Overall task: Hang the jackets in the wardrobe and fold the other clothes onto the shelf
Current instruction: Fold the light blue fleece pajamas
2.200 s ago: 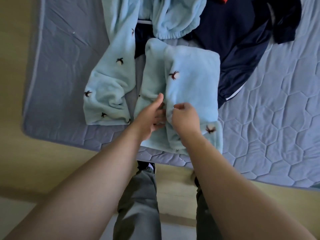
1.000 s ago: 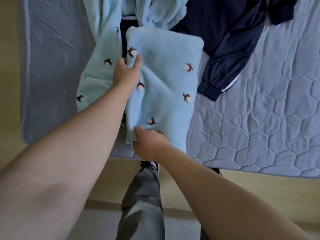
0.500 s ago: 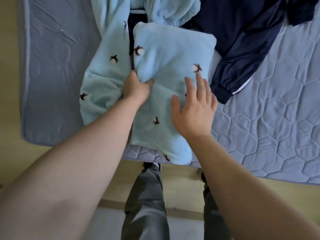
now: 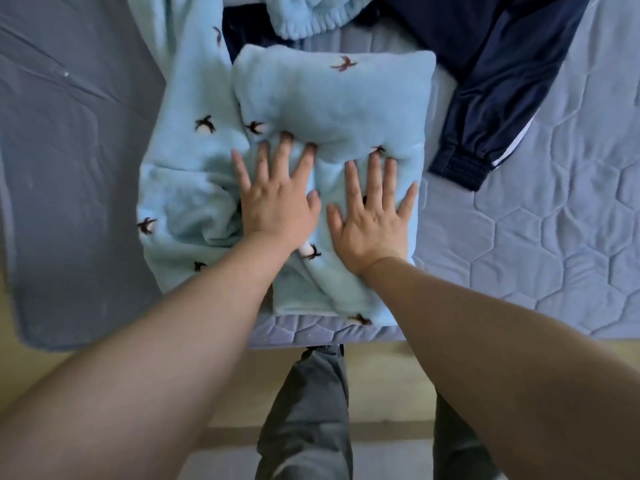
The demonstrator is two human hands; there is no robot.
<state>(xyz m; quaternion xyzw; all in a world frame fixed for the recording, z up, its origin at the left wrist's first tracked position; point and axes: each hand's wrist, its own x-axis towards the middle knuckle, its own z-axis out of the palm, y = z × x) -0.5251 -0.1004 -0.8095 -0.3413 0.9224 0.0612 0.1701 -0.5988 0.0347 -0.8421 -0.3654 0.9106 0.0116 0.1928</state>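
Two hands, both flat on cloth. Left hand (image 4: 273, 202): fingers straight and spread, palm down on the near half of the folded fleece garment (image 4: 332, 98). Right hand (image 4: 374, 223): same pose, just beside the left, thumbs close but apart. Neither hand grips anything. Likely purpose: pressing the thick pile flat so the fold holds its shape before it is lifted.

One folded fleece garment, pale blue with small dark bird marks: a rectangular bundle on the bed (image 4: 536, 237), its near end reaching the bed's edge, with a crease across it at the fingertips.

One second fleece piece (image 4: 187, 161), same fabric, unfolded and rumpled, touching the bundle's left side. Judged next in line for folding.

One navy jacket (image 4: 485, 64) with a white stripe, spread beyond and to the right, its cuff near the bundle's right side. Judged to be awaiting a hanger.

One grey cover (image 4: 69, 168), over the left part of the bed.

Wardrobe and shelf: not in view. Task judged to be at an early stage, with nothing yet put away.
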